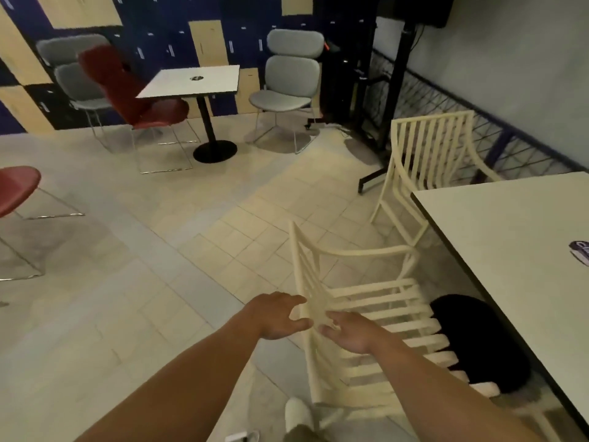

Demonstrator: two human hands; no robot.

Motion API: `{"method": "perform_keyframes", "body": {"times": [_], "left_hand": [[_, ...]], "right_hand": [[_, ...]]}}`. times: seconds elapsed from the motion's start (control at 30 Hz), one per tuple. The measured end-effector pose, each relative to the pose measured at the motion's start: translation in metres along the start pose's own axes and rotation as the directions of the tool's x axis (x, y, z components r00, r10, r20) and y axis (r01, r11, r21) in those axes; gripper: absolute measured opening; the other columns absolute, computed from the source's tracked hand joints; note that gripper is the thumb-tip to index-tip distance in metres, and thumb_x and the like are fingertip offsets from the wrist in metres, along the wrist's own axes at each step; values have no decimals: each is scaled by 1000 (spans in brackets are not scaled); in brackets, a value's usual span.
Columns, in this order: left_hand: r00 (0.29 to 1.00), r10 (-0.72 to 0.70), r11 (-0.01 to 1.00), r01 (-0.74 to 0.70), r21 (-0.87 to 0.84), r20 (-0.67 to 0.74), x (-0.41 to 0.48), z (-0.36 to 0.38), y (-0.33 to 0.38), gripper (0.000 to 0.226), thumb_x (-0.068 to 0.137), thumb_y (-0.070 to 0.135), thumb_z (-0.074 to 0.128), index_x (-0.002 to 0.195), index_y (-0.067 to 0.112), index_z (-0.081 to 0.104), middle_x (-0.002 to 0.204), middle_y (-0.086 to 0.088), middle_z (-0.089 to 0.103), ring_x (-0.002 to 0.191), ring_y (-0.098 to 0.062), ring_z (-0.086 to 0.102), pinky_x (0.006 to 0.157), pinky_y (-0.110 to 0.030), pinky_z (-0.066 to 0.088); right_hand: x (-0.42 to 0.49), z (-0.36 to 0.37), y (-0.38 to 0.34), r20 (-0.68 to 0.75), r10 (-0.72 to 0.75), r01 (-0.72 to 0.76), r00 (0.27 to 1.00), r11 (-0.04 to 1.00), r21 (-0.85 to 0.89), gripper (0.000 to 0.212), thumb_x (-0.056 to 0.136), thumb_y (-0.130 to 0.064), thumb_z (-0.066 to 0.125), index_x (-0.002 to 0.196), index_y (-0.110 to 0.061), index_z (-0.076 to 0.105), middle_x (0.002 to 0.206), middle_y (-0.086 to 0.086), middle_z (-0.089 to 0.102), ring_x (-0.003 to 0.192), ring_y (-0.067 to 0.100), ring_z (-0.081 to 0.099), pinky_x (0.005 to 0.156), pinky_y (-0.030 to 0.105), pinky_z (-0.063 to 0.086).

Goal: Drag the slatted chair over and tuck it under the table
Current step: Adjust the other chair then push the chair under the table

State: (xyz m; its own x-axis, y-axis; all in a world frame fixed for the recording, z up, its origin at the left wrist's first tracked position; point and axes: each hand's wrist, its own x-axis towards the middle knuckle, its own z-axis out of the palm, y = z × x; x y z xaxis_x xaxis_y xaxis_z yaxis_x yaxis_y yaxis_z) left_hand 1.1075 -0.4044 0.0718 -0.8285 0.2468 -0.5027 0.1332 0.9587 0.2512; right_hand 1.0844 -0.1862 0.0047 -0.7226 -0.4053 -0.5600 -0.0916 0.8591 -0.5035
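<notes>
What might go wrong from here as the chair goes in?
1. The black rounded object under the pale table lies right beside the cream slatted chair and may block it.
2. The left hand and right hand meet at one spot on the backrest, grip unclear; the chair could twist.

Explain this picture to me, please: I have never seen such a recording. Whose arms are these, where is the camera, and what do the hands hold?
There is no machine here. A person wears one camera on the head, looking forward and down, so the two arms are their own. The left hand and the right hand reach the top of the back of a cream slatted chair. The left hand looks spread open; blur hides whether the right hand grips. The chair stands beside a pale table on the right, not yet under it. On the table lies one small purple item, half out of frame.
</notes>
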Motion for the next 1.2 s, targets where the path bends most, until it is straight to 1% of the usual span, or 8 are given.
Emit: {"method": "perform_keyframes", "body": {"times": [0.27, 0.43, 0.53, 0.63, 0.83, 1.0, 1.1, 1.2], "left_hand": [[972, 158, 961, -191, 199, 173, 125, -41, -24, 77, 89, 76, 42, 154, 37, 29, 159, 2, 37, 140, -24, 41, 111, -42, 36], [927, 232, 902, -318, 293, 293, 187, -62, -19, 75, 91, 72, 44, 155, 36, 29, 159, 1, 38, 141, -24, 40, 111, -39, 35], [892, 277, 866, -393, 309, 356, 215, -66, -17, 76, 89, 74, 44, 154, 37, 30, 158, 1, 39, 140, -24, 42, 110, -40, 38], [842, 320, 804, -484, 346, 434, 235, -70, -10, 76, 91, 74, 43, 156, 37, 27, 160, 1, 36, 141, -24, 39, 111, -39, 36], [711, 423, 634, -675, 378, 562, 273, -73, -2, 76, 92, 73, 43, 156, 37, 25, 161, 2, 33, 142, -23, 37, 110, -36, 34], [546, 522, 451, -829, 331, 656, 302, -74, -20, 78, 90, 75, 43, 156, 36, 27, 162, 2, 31, 144, -21, 34, 110, -34, 33], [480, 517, 379, -871, 314, 709, 315, -74, -41, 81, 87, 79, 44, 155, 38, 29, 161, 2, 33, 143, -21, 36, 111, -36, 36], [435, 478, 321, -895, 309, 763, 320, -73, -67, 80, 86, 76, 48, 154, 38, 30, 156, 1, 41, 137, -21, 43, 106, -36, 40]], "right_hand": [[59, -8, 15, -44, 161, -151, 986, 971, 186, 78, 92, -74, 33, 153, -27, 30, 156, 1, 39, 140, 22, 38, 111, 35, 32], [80, -3, 23, -20, 246, -225, 969, 914, 337, 69, 95, -67, 36, 149, -25, 38, 154, 2, 42, 137, 21, 42, 107, 31, 33], [86, -4, 21, -18, 314, -278, 949, 865, 418, 72, 96, -65, 37, 153, -20, 33, 156, 4, 37, 141, 22, 37, 111, 31, 30], [92, -2, 18, -5, 395, -341, 919, 799, 496, 82, 92, -73, 35, 156, -21, 25, 160, 3, 31, 145, 21, 30, 115, 32, 26], [99, 6, 5, -3, 585, -456, 811, 635, 623, 88, 88, -79, 31, 157, -26, 20, 162, -1, 26, 146, 21, 28, 115, 34, 25], [109, 19, -31, -6, 784, -569, 621, 456, 684, 91, 86, -82, 27, 158, -26, 17, 163, 0, 23, 148, 24, 24, 119, 41, 22], [113, 36, -60, 11, 849, -611, 528, 371, 699, 96, 81, -87, 29, 157, -28, 20, 163, 0, 24, 148, 25, 24, 119, 45, 21], [114, 56, -86, 75, 860, -636, 505, 311, 707, 93, 82, -86, 31, 156, -30, 25, 161, -1, 27, 146, 26, 28, 118, 46, 21]]}}
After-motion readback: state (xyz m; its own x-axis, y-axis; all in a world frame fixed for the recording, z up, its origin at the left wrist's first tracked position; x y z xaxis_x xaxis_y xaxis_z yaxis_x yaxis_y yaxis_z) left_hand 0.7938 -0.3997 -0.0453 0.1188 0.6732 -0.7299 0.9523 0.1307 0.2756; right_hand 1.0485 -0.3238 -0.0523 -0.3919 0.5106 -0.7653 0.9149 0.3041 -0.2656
